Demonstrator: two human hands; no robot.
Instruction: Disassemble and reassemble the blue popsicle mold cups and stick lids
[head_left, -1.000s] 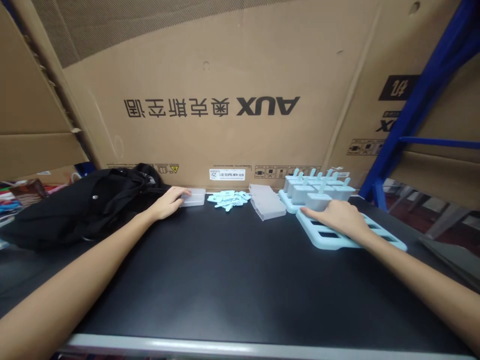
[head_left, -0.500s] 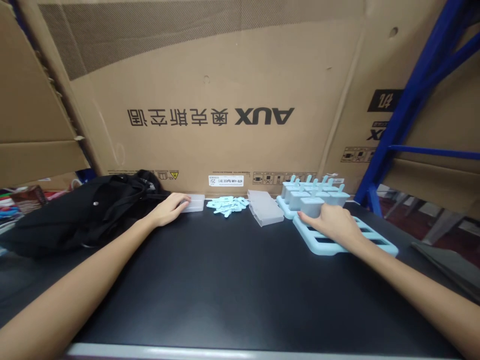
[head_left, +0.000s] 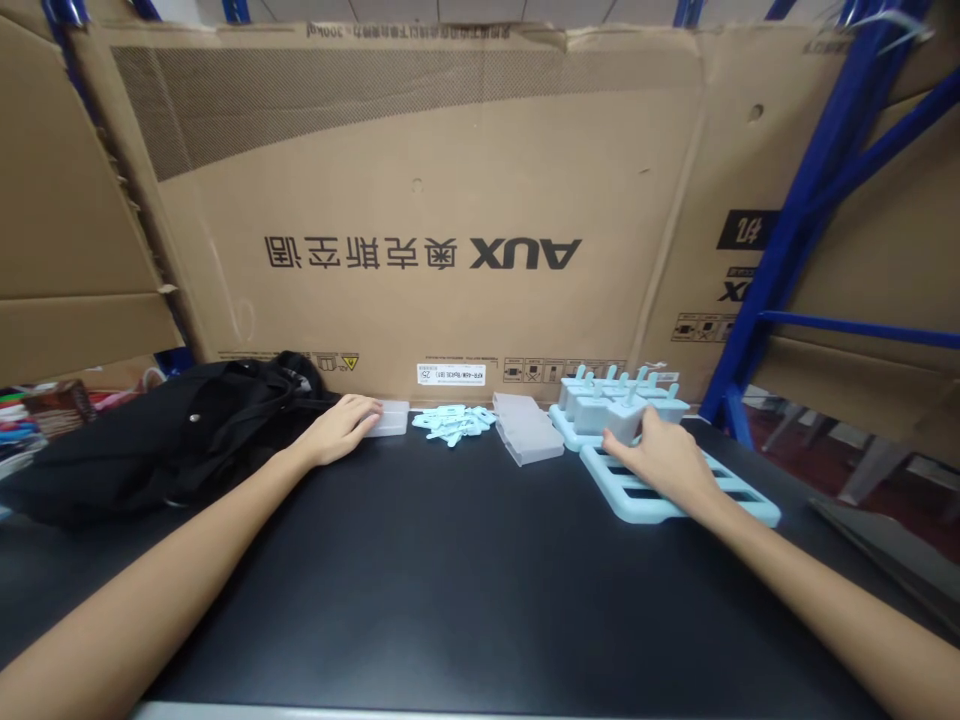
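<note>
My right hand (head_left: 667, 460) pinches a pale blue-grey popsicle mold (head_left: 611, 420) with a light blue stick on top. This mold sits tilted at the front of several similar popsicle molds (head_left: 577, 400), which stand upright on a light blue base. Below my right hand lies a light blue slotted frame (head_left: 637, 508), partly hidden by the hand. My left hand (head_left: 341, 428) rests at the left end of a clear plastic box (head_left: 394, 418), its fingers loosely extended onto it. Whether they grip it firmly is hard to see.
A pile of light blue sticks (head_left: 454, 422) and a translucent sleeve-like case (head_left: 529, 430) lie between my hands on the black table (head_left: 450, 580). A black bag (head_left: 172, 430) lies at left. Behind stands a large cardboard box (head_left: 420, 310); a blue metal rack (head_left: 787, 250) rises at right.
The popsicle mold in my right hand has gone from upright to tilted. My left hand stays at the clear box. The view has tipped upward a little.
</note>
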